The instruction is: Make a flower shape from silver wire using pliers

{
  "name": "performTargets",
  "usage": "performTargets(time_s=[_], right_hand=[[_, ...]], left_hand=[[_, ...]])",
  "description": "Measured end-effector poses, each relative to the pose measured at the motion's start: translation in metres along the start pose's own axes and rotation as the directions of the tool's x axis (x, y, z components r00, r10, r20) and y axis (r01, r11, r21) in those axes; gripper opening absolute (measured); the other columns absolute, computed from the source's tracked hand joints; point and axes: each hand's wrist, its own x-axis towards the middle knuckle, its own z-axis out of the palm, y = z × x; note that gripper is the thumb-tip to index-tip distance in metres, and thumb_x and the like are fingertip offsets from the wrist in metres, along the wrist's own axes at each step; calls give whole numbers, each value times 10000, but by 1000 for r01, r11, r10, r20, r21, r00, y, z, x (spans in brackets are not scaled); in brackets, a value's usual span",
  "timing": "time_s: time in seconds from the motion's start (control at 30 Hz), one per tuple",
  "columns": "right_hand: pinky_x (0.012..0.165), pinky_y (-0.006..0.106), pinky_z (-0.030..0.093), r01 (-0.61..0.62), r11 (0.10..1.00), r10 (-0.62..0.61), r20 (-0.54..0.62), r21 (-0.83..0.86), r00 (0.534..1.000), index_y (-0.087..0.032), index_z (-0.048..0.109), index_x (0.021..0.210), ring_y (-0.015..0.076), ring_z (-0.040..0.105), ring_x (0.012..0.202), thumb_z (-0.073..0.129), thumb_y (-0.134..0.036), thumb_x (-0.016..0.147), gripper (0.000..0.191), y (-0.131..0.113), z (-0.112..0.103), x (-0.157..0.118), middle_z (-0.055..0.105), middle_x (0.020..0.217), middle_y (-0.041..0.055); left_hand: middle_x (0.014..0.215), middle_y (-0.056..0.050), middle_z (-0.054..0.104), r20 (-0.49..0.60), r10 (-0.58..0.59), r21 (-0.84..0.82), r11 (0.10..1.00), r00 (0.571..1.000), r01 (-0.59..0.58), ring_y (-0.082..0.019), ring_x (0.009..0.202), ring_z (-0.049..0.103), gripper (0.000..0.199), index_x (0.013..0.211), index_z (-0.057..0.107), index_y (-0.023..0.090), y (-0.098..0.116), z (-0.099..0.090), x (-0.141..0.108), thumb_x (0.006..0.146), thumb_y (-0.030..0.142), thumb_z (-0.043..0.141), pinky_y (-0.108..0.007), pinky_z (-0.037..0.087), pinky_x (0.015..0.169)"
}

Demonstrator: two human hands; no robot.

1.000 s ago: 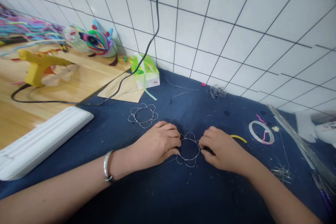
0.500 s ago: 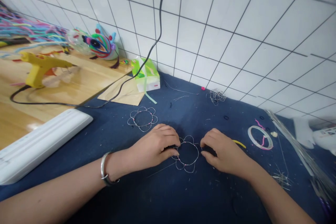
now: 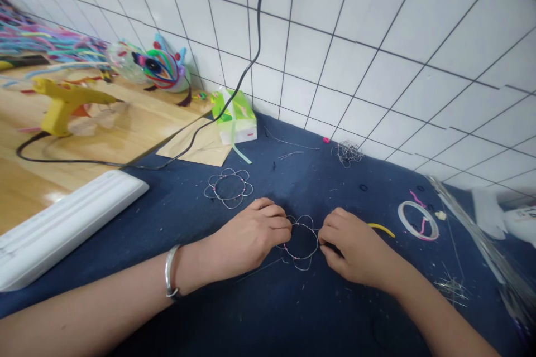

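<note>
A flower-shaped wire ring (image 3: 296, 258) with looped petals and small pink beads lies flat on the dark blue surface (image 3: 268, 318) between my hands. My left hand (image 3: 255, 237), a silver bangle at its wrist, is closed over the ring's left petals and hides them. At the opposite side, the thumb and fingers of my right hand (image 3: 352, 245) pinch the right petal; the fingertips partly cover it. Up and to the left of my left hand rests a second wire flower (image 3: 228, 199) of the same kind, untouched.
To the left are a yellow glue gun (image 3: 62, 103), its black cord (image 3: 196, 136) and a long white case (image 3: 75, 228). A tissue pack (image 3: 237, 117) and tangled wire (image 3: 348, 152) sit near the tiled wall. Rightward lie a tape ring (image 3: 401, 217), a yellow strip (image 3: 382, 228) and wire lengths (image 3: 469, 223).
My left fingers have closed down over the left petals, where thumb and fingers stood apart. My right fingers have moved slightly left onto the right petal. The view has shifted slightly.
</note>
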Motion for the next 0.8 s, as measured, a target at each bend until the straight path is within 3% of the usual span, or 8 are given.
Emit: performTargets(time_s=[0.23, 0.57, 0.8], right_hand=[[699, 326, 342, -10, 998, 9, -22, -64, 1000, -183, 540, 750, 175, 423, 769, 465, -181, 794, 87, 4, -4, -1, 506, 763, 44], [717, 323, 366, -14, 1000, 14, -21, -21, 1000, -196, 554, 811, 179, 439, 812, 512, -205, 785, 50, 14, 2, -6, 505, 794, 37], [849, 414, 345, -31, 999, 28, -73, -38, 997, -192, 524, 1066, 210, 429, 919, 494, -193, 795, 273, 1, 4, -25, 508, 950, 75]], left_hand=[[872, -32, 633, -91, -58, 15, 998, 994, 60, -195, 954, 503, 147, 876, 606, 195, 6, -1, 4, 836, 250, 475, -388, 284, 931], [925, -36, 601, -26, -120, -35, 992, 992, 119, -216, 967, 482, 211, 872, 601, 193, 7, -2, 3, 798, 378, 533, -399, 280, 919], [980, -30, 580, -7, -109, -97, 989, 994, 108, -209, 988, 477, 245, 944, 594, 211, 3, -4, 0, 797, 397, 530, -391, 283, 923]])
